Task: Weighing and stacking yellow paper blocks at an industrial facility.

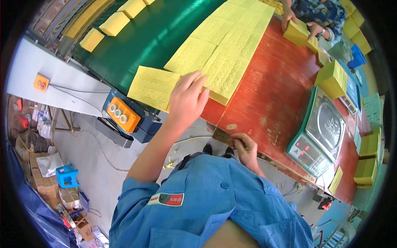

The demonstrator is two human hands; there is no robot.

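Observation:
My left hand (188, 99) reaches forward over the near end of the yellow embossed paper. Its fingers are stretched out, resting between a single yellow stack (152, 87) at the left and the long row of yellow paper stacks (226, 68). That single stack sits slightly askew on the green conveyor belt's near end. Low by the front edge of the red table (269, 87), my right hand (246, 149) has its fingers curled in; whatever they hold, if anything, is hidden.
A digital scale (318, 130) stands on the table's right. Across the table, another person's hands (316, 31) handle yellow paper blocks (297, 33). Smaller yellow blocks (115, 24) line the green belt (124, 53). An orange button box (123, 115) juts out at left.

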